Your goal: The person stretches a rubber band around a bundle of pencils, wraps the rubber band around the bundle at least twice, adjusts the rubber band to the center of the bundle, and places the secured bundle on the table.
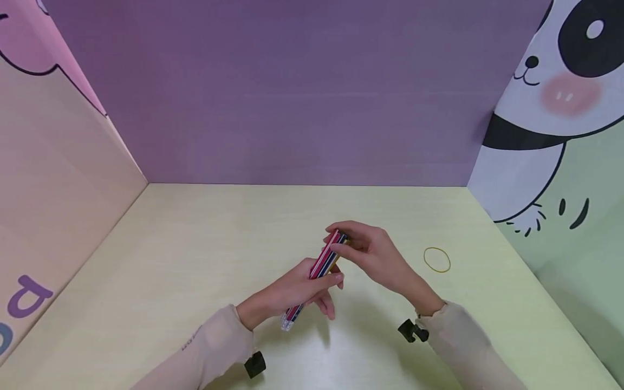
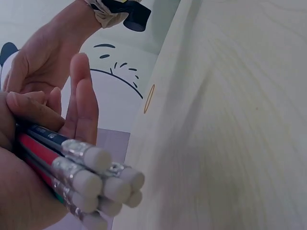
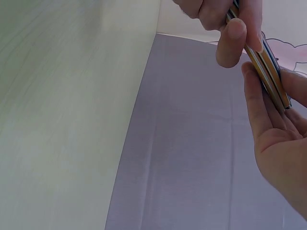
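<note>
A bundle of striped pencils [image 1: 325,261] slants above the table, held between both hands. My left hand [image 1: 304,284] grips it around the lower middle, with the thumb across the front and some fingers loosely extended. White erasers [image 2: 115,189] in silvery ferrules stick out of the lower end in the left wrist view. At the upper end my right hand [image 1: 372,252] pinches the pencils between thumb and fingers. The right wrist view shows yellow pencil sides [image 3: 268,72] between the two hands. A thin yellow rubber band [image 1: 436,260] lies on the table to the right.
The pale wooden table [image 1: 170,260] meets a purple back wall [image 1: 292,108]. A pinkish panel [image 1: 58,179] stands on the left and a green panel with a panda drawing [image 1: 585,227] on the right.
</note>
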### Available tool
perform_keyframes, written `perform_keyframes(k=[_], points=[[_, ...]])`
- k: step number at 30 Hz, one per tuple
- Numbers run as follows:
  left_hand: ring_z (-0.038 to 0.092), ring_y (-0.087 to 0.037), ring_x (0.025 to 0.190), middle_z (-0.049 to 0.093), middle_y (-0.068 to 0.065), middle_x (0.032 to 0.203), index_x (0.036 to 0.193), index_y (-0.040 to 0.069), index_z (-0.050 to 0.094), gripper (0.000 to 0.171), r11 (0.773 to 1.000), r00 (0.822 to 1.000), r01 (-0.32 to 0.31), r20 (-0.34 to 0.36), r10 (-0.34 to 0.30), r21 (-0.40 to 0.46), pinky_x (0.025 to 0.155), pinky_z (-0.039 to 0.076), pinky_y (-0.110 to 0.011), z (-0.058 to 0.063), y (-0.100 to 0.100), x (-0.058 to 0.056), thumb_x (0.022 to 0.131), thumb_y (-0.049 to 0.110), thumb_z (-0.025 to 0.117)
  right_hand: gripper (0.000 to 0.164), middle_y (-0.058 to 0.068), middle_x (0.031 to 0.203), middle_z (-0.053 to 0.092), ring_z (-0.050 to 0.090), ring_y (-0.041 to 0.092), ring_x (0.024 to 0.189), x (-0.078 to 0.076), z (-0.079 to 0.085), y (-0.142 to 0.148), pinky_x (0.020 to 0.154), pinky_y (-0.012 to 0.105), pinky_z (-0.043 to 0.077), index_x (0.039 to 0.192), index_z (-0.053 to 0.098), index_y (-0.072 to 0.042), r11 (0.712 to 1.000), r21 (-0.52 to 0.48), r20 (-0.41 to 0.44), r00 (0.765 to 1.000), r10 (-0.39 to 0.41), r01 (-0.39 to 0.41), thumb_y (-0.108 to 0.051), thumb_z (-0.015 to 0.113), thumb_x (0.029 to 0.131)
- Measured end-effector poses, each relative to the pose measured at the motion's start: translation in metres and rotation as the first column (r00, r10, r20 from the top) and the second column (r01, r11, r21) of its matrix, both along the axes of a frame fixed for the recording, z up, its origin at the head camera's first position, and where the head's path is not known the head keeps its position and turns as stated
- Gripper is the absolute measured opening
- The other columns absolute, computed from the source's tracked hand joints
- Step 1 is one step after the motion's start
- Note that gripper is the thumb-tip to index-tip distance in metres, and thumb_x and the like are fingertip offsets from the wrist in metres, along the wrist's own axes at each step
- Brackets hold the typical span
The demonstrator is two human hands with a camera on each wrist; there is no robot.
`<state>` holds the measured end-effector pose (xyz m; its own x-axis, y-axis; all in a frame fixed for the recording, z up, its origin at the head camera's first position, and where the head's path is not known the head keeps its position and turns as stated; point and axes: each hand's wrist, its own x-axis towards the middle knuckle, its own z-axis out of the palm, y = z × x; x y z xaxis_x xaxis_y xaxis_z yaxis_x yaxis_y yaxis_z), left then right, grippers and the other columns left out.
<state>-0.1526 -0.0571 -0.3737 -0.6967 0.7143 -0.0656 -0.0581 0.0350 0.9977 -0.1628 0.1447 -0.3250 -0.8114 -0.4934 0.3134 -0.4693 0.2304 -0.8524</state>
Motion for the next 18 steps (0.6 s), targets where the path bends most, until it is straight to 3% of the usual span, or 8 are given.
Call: perform_keyframes(k=[5, 9, 13, 16, 18], points=[[0.069, -0.026, 0.054, 0.046, -0.009, 0.048, 0.106, -0.001, 0.055, 0.028, 1.000, 1.000, 0.005, 0.021, -0.005, 0.016, 0.055, 0.059, -0.038, -0.003, 0.001, -0.001, 0.104, 0.027, 0.054, 0.034, 0.006, 0.116, 0.071, 0.072, 0.017, 0.098, 0.000, -0.002, -0.001, 0.084, 0.032, 0.056, 0.131, 0.062, -0.014, 1.000, -0.005, 0.017, 1.000, 0.002, -0.002, -0.011, 0.065, 0.097], [0.058, -0.020, 0.040, 0.045, -0.006, 0.048, 0.105, 0.002, 0.055, 0.019, 1.000, 1.000, -0.013, -0.008, 0.013, -0.022, 0.042, 0.051, -0.031, -0.005, 0.002, 0.003, 0.104, 0.021, 0.054, 0.042, -0.002, 0.134, 0.062, 0.067, 0.014, 0.109, 0.004, -0.006, -0.006, 0.097, 0.030, 0.051, 0.140, 0.055, -0.018, 0.999, 0.042, -0.082, 0.996, -0.020, 0.023, -0.013, 0.064, 0.099], [0.055, -0.021, 0.036, 0.054, -0.010, 0.060, 0.101, 0.005, 0.059, 0.013, 0.992, 0.996, 0.006, -0.093, -0.018, -0.127, 0.037, 0.048, -0.031, -0.004, 0.007, 0.011, 0.102, 0.018, 0.056, 0.041, -0.007, 0.144, 0.052, 0.058, 0.014, 0.122, 0.006, -0.008, -0.013, 0.102, 0.032, 0.047, 0.139, 0.056, -0.017, 0.992, 0.091, -0.193, 0.979, -0.067, 0.086, -0.021, 0.064, 0.099], [0.057, -0.024, 0.035, 0.054, -0.010, 0.063, 0.096, 0.007, 0.061, 0.014, 0.979, 0.986, 0.014, -0.161, -0.047, -0.205, 0.037, 0.050, -0.036, -0.002, 0.011, 0.017, 0.101, 0.020, 0.060, 0.029, -0.008, 0.136, 0.059, 0.056, 0.011, 0.125, 0.007, -0.011, -0.016, 0.099, 0.034, 0.050, 0.129, 0.064, -0.017, 0.988, 0.128, -0.177, 0.982, -0.063, 0.087, -0.025, 0.061, 0.101], [0.058, -0.025, 0.036, 0.055, -0.010, 0.066, 0.094, 0.007, 0.062, 0.014, 0.971, 0.975, -0.003, -0.215, -0.050, -0.239, 0.037, 0.051, -0.038, -0.001, 0.010, 0.018, 0.100, 0.020, 0.061, 0.022, -0.008, 0.124, 0.067, 0.061, 0.009, 0.118, 0.008, -0.013, -0.017, 0.098, 0.034, 0.050, 0.120, 0.070, -0.017, 0.986, 0.160, -0.144, 0.989, -0.026, 0.050, -0.025, 0.058, 0.103]])
